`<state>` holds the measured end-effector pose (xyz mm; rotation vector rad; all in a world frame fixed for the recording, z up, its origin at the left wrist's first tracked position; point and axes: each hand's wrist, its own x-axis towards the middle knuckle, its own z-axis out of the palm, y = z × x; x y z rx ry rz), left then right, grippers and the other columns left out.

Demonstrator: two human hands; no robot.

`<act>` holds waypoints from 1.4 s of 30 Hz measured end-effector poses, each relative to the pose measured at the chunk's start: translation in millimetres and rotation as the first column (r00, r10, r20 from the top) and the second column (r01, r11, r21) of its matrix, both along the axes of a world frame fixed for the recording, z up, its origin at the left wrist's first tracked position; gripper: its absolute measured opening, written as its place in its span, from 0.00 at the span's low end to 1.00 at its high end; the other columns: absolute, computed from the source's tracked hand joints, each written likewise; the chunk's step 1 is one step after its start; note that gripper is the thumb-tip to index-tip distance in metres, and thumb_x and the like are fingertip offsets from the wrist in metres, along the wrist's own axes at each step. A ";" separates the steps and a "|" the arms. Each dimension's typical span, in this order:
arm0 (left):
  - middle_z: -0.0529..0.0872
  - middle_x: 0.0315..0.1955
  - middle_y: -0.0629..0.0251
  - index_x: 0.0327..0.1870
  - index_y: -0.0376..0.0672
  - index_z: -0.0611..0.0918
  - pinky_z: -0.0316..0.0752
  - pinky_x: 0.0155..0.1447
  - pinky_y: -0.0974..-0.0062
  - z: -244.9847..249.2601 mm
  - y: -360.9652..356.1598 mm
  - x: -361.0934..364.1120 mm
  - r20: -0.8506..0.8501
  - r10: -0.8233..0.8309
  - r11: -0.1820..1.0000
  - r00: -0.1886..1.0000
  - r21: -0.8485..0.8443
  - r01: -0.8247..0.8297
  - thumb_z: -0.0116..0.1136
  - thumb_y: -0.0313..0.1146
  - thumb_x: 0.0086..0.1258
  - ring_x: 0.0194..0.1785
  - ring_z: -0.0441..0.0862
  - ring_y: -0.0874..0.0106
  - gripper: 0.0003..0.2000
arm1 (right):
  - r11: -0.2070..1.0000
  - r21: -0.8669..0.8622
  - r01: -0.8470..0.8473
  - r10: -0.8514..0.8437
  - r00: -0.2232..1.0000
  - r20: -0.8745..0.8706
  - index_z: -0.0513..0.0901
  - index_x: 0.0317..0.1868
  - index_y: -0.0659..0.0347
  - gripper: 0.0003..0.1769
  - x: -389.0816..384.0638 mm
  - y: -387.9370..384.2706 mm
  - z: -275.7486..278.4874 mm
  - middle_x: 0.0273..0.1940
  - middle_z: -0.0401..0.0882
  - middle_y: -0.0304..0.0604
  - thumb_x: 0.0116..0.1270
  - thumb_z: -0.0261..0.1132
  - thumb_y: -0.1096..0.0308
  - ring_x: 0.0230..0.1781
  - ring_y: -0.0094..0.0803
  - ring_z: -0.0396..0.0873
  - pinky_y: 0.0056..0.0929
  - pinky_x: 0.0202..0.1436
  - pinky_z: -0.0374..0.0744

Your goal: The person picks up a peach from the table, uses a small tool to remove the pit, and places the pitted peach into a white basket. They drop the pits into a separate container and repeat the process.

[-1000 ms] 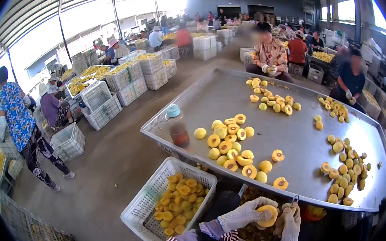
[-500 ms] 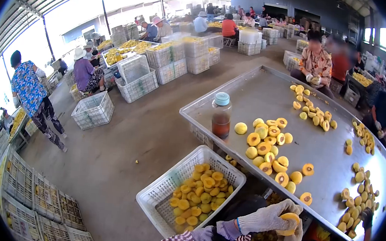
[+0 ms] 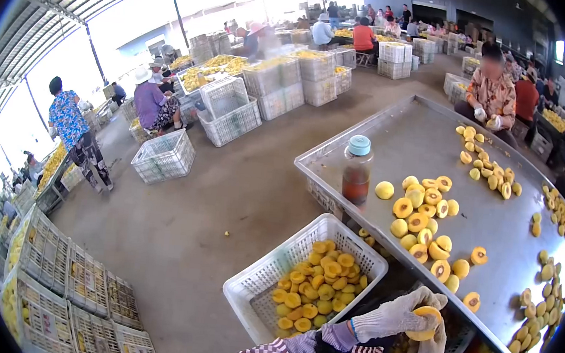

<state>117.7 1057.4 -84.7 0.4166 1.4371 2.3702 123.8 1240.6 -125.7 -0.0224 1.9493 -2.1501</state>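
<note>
Both of my hands wear white knitted gloves at the lower right, below the metal table's near edge. My left hand (image 3: 394, 317) reaches in from the left, its fingers closed on a yellow peach half (image 3: 424, 323). My right hand (image 3: 431, 351) is beneath and beside it, its fingers wrapped round the same fruit. Left of my hands stands a white plastic crate (image 3: 256, 284) partly filled with peach halves (image 3: 316, 287). On the metal table (image 3: 405, 154) lie halved peaches, some showing brown centres (image 3: 417, 222), in several groups.
A bottle with a blue lid (image 3: 357, 173) stands near the table's left edge. A person in a patterned shirt (image 3: 494, 94) sits across the table. Stacked crates (image 3: 47, 257) line the lower left. Another person (image 3: 75, 125) stands on the left, near an empty crate (image 3: 163, 157).
The view has swung left, so the table, crates and people appear farther right. My hands still hold the peach half, which is tilted a little differently.
</note>
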 end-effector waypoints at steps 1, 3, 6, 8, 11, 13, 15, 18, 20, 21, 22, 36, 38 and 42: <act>0.68 0.71 0.53 0.52 0.40 0.72 0.62 0.75 0.70 0.9 0.0 0.7 0.001 0.004 1.000 1.000 -0.025 -0.004 0.64 0.34 0.73 0.76 0.63 0.66 0.15 | 1.000 0.006 -0.003 0.003 1.000 0.013 0.78 0.48 0.59 0.11 1.6 -2.7 5.1 0.40 0.80 0.35 0.74 0.65 0.61 0.37 0.17 0.76 0.16 0.41 0.76; 0.68 0.71 0.53 0.52 0.40 0.72 0.62 0.75 0.70 2.2 1.8 3.1 0.004 0.013 0.997 1.000 -0.070 -0.013 0.64 0.35 0.73 0.76 0.63 0.65 0.15 | 0.999 0.033 -0.015 0.014 0.999 0.036 0.78 0.50 0.59 0.13 6.2 -1.8 13.2 0.40 0.80 0.34 0.75 0.64 0.60 0.35 0.16 0.77 0.15 0.37 0.76; 0.69 0.70 0.52 0.51 0.40 0.72 0.62 0.75 0.70 -9.1 14.6 4.3 0.013 -0.002 0.999 1.000 -0.044 0.003 0.64 0.35 0.73 0.76 0.63 0.64 0.15 | 0.992 0.114 -0.053 0.047 0.998 0.050 0.76 0.64 0.60 0.22 12.2 6.4 17.9 0.47 0.82 0.34 0.76 0.62 0.57 0.38 0.16 0.80 0.13 0.35 0.77; 0.69 0.70 0.53 0.52 0.40 0.72 0.65 0.73 0.69 -12.5 21.3 4.6 0.009 0.100 0.995 0.995 -0.013 -0.100 0.64 0.35 0.73 0.73 0.68 0.64 0.15 | 0.999 0.033 0.001 -0.003 0.999 0.039 0.77 0.51 0.58 0.13 16.5 6.7 23.7 0.37 0.79 0.33 0.75 0.63 0.59 0.25 0.16 0.74 0.14 0.24 0.71; 0.74 0.65 0.53 0.55 0.42 0.72 0.84 0.49 0.66 10.0 31.5 13.1 0.256 0.195 0.912 0.947 0.307 -0.271 0.64 0.35 0.72 0.56 0.83 0.63 0.17 | 0.998 -0.039 0.040 -0.035 0.991 0.125 0.75 0.43 0.58 0.05 28.1 19.3 39.8 0.25 0.74 0.32 0.74 0.60 0.66 0.14 0.15 0.67 0.16 0.15 0.64; 0.76 0.63 0.55 0.62 0.44 0.70 0.85 0.41 0.71 9.9 29.9 9.7 0.196 0.260 0.907 0.946 0.287 -0.309 0.63 0.39 0.72 0.56 0.83 0.62 0.22 | 0.997 -0.049 0.053 -0.041 0.972 0.231 0.76 0.43 0.58 0.04 36.6 20.9 61.9 0.23 0.73 0.32 0.73 0.60 0.69 0.14 0.15 0.67 0.17 0.15 0.65; 0.78 0.61 0.56 0.67 0.45 0.69 0.84 0.39 0.74 14.0 37.5 8.2 0.177 0.315 0.920 0.932 0.185 -0.346 0.61 0.41 0.74 0.54 0.84 0.63 0.24 | 1.000 -0.002 -0.001 0.002 0.956 0.293 0.77 0.45 0.58 0.06 42.7 24.4 83.0 0.25 0.75 0.33 0.70 0.62 0.68 0.17 0.17 0.69 0.18 0.18 0.68; 0.82 0.57 0.54 0.69 0.40 0.70 0.84 0.45 0.70 10.8 54.4 8.3 0.307 0.300 0.910 0.903 0.191 -0.367 0.55 0.49 0.77 0.52 0.84 0.62 0.27 | 0.985 0.160 -0.059 0.030 0.984 0.178 0.80 0.48 0.60 0.13 50.7 31.0 76.5 0.29 0.80 0.38 0.67 0.68 0.63 0.24 0.22 0.77 0.24 0.30 0.76; 0.83 0.55 0.52 0.66 0.38 0.73 0.83 0.46 0.68 4.1 65.5 4.0 0.304 0.256 0.899 0.918 0.274 -0.341 0.52 0.54 0.78 0.52 0.84 0.60 0.28 | 0.937 0.343 -0.073 0.039 0.994 0.102 0.80 0.50 0.60 0.19 49.6 39.2 68.7 0.28 0.81 0.49 0.66 0.69 0.56 0.28 0.33 0.82 0.33 0.35 0.78; 0.81 0.58 0.55 0.67 0.39 0.72 0.82 0.54 0.64 0.8 67.0 3.3 0.247 0.213 0.922 0.945 0.268 -0.278 0.53 0.57 0.76 0.56 0.82 0.61 0.31 | 0.922 0.382 -0.069 0.032 0.994 0.103 0.80 0.49 0.59 0.20 48.6 42.1 71.7 0.29 0.82 0.50 0.66 0.69 0.54 0.28 0.37 0.83 0.34 0.35 0.78; 0.80 0.59 0.55 0.67 0.39 0.72 0.81 0.56 0.64 0.9 70.7 2.6 0.238 0.211 0.931 0.948 0.248 -0.269 0.53 0.57 0.76 0.56 0.82 0.61 0.31 | 0.905 0.420 -0.071 0.029 0.994 0.105 0.80 0.49 0.59 0.21 47.3 44.4 74.3 0.29 0.82 0.51 0.66 0.69 0.52 0.29 0.41 0.84 0.35 0.35 0.79; 0.78 0.61 0.52 0.66 0.38 0.71 0.78 0.63 0.62 20.4 116.7 3.5 -0.006 0.361 0.930 0.932 -0.071 -0.361 0.44 0.56 0.81 0.59 0.79 0.61 0.29 | 0.780 0.625 0.040 0.029 0.995 -0.100 0.75 0.47 0.60 0.23 36.6 57.2 62.0 0.29 0.82 0.55 0.69 0.65 0.47 0.30 0.55 0.84 0.46 0.31 0.80; 0.78 0.61 0.52 0.66 0.37 0.72 0.78 0.62 0.63 20.4 123.9 2.9 -0.011 0.379 0.923 0.925 -0.059 -0.379 0.43 0.55 0.81 0.58 0.80 0.62 0.28 | 0.814 0.581 0.005 0.023 0.999 -0.042 0.76 0.49 0.60 0.23 33.9 57.9 57.3 0.31 0.83 0.57 0.70 0.64 0.48 0.32 0.56 0.84 0.46 0.33 0.81; 0.79 0.60 0.55 0.65 0.35 0.73 0.77 0.62 0.68 35.9 115.0 -7.1 -0.088 0.238 0.947 0.967 -0.201 -0.251 0.44 0.50 0.82 0.58 0.80 0.65 0.25 | 0.960 0.276 -0.039 0.033 0.999 0.028 0.75 0.54 0.61 0.22 33.5 60.1 62.5 0.34 0.85 0.49 0.72 0.63 0.52 0.30 0.42 0.85 0.38 0.36 0.82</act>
